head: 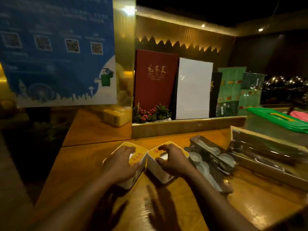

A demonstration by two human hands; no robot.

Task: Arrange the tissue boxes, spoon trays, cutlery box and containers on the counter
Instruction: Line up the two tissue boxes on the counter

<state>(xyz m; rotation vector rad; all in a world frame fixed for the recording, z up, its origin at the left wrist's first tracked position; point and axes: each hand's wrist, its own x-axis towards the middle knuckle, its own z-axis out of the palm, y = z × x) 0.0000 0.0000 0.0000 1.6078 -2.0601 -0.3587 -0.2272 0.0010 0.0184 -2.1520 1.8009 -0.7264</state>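
Observation:
Two yellow-topped white tissue boxes stand side by side on the wooden counter (250, 209). My left hand (119, 164) lies over the left tissue box (137, 158), fingers wrapped on its top. My right hand (172, 161) grips the right tissue box (157, 169) from above. Right of them lies a dark spoon tray (216, 174) with pale ceramic spoons. Further right is a long wooden cutlery box (266, 165) with a clear lid. A clear container with a green lid (276, 119) stands at the far right.
Behind the counter runs a raised ledge (183, 125) holding a red menu (155, 82), a white board (193, 89), green menus and a small berry plant (150, 114). A mirrored gold pillar with a blue poster (56, 50) stands on the left.

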